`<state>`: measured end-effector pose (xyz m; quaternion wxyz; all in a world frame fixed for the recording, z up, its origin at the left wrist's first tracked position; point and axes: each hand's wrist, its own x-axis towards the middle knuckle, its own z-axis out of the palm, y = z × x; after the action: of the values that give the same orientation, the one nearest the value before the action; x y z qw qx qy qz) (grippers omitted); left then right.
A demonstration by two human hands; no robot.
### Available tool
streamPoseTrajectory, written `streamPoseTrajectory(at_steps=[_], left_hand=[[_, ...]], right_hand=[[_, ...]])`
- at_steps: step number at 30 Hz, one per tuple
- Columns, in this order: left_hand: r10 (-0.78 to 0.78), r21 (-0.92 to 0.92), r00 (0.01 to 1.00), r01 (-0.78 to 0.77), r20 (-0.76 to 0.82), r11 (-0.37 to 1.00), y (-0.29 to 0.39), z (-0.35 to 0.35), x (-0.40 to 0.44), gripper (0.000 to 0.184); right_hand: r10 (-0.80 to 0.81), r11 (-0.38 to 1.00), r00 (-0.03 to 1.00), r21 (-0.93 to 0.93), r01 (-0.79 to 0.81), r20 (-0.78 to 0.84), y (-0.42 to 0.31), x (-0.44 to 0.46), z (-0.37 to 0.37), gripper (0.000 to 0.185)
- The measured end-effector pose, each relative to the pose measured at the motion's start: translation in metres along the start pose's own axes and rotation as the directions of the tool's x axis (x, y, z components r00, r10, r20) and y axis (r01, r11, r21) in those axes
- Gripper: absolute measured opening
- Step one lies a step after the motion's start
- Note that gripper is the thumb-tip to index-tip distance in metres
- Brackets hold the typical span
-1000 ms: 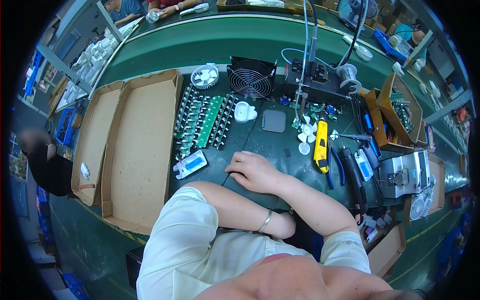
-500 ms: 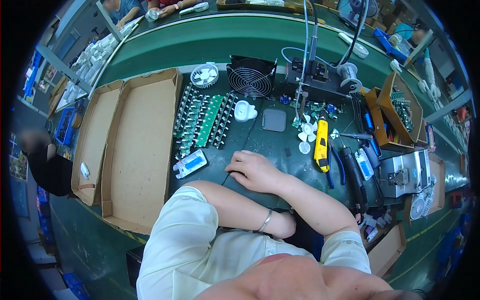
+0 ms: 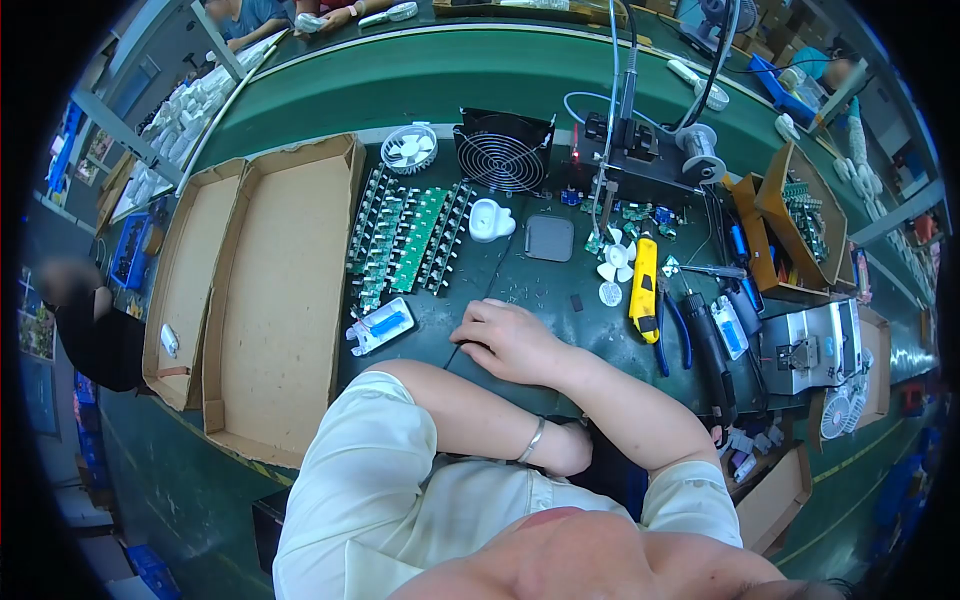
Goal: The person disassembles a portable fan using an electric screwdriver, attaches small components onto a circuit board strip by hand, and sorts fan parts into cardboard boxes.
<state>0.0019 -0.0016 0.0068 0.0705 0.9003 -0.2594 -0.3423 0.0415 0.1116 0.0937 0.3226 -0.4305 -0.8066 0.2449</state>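
Observation:
My right hand point(image 3: 510, 342) rests on the green work mat with its fingers loosely bent, a gap between thumb and forefinger and nothing seen in it. A thin dark line on the mat passes by its fingertips. My left hand point(image 3: 570, 450) lies low at the table's edge beneath my right forearm, its fingers hidden. Left of my right hand is a white casing with a blue part point(image 3: 382, 326). Beyond it stand rows of green circuit boards point(image 3: 410, 240). A white cup-shaped part point(image 3: 490, 221) and a grey square pad point(image 3: 549, 239) lie farther back.
Cardboard trays point(image 3: 275, 300) stand at left. A black fan point(image 3: 503, 152) is at the back, beside a machine with a wire spool point(image 3: 700, 155). Yellow cutter point(image 3: 644, 290), blue-handled pliers point(image 3: 674, 335) and a metal device point(image 3: 808, 345) lie right. Co-workers sit beyond the green belt point(image 3: 450, 75).
My hands have stayed still. At the back right, white handheld fans on the belt have shifted toward the left. A red light now shows on the machine. A co-worker's hands at the top have moved slightly.

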Motion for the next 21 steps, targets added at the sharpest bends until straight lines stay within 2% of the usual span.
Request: streamPoseTrajectory(at_steps=[11, 21], left_hand=[[0.012, -0.015, 0.999, -0.012, -0.042, 1.000, -0.0005, 0.0072, 0.0033, 0.027], [-0.001, -0.037, 1.000, 0.001, -0.013, 0.999, -0.0002, -0.0004, -0.0017, 0.034]], right_hand=[[0.011, 1.000, 1.000, 0.003, -0.011, 0.009, -0.0002, 0.0001, -0.0005, 0.014], [0.010, 1.000, 1.000, -0.002, -0.010, 0.024, -0.0014, 0.0004, -0.0018, 0.015]])
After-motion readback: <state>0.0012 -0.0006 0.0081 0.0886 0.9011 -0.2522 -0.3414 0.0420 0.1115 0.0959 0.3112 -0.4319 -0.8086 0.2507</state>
